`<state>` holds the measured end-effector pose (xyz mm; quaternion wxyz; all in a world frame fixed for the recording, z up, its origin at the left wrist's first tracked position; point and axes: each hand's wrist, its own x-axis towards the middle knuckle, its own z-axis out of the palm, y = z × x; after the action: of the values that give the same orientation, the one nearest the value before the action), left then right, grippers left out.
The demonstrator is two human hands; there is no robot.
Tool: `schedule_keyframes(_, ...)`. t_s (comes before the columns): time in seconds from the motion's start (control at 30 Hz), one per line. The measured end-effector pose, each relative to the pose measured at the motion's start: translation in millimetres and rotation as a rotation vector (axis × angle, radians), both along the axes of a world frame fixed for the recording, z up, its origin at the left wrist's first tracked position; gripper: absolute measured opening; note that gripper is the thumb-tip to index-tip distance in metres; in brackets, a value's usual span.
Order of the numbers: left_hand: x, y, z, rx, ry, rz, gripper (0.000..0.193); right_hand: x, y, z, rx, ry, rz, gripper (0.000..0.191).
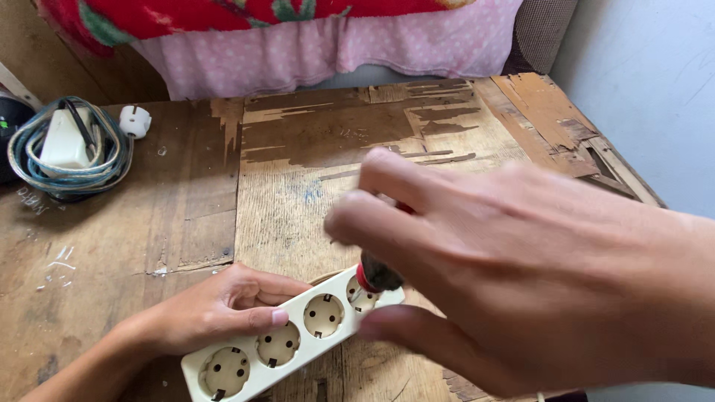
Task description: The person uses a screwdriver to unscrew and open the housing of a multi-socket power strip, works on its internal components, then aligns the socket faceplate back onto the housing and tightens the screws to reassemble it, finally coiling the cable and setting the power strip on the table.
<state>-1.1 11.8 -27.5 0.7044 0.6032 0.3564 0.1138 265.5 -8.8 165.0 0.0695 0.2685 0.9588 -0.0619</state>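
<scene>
A cream power strip [298, 335] with several round sockets lies on the worn wooden table [313, 141] near its front edge. My left hand [212, 309] rests on the strip's far side, thumb across its top, holding it down. My right hand [514, 275] is close to the camera and grips a screwdriver with a black and red handle [376, 274]. The tool stands nearly upright over the rightmost socket [363, 294]. Its tip is hidden by the handle and my fingers.
At the back left lies a coiled blue-grey cable with a white adapter [68, 147], and a small white plug [135, 120] beside it. Pink and red cloth [320, 45] hangs over the table's far edge. A pale wall [648, 82] runs along the right.
</scene>
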Motion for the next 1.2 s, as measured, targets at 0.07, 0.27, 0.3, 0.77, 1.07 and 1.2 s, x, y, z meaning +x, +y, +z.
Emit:
schedule_keyframes(0.07, -0.6, 0.7, 1.0, 0.018, 0.037, 0.001, 0.073, 4.0, 0.7, -0.8, -0.006, 0.376, 0.279, 0.03)
schedule_keyframes(0.27, -0.8, 2.1, -3.1, 0.011, -0.008, -0.006, 0.069, 32.9, -0.8, -26.9, -0.111, -0.081, 0.03, 0.039)
schedule_keyframes(0.3, -1.8, 2.1, -3.7, -0.005, -0.015, -0.005, 0.069, 36.4, -1.5, -30.7, -0.073, -0.002, 0.043, 0.038)
schedule_keyframes(0.77, -2.8, 3.1, -8.3, 0.007, -0.055, -0.034, 0.068, 8.0, -8.4, -21.3, 0.013, -0.021, -0.013, 0.037)
schedule_keyframes(1.07, -0.3, 3.5, -3.5, 0.022, 0.02, -0.006, 0.071, 46.6, 6.7, -37.5, -0.026, 0.137, 0.166, 0.036)
schedule_keyframes(1.2, -1.9, 1.3, -2.5, -0.008, 0.028, -0.001, 0.072, 40.5, 1.6, -38.1, -0.001, 0.212, 0.163, 0.028)
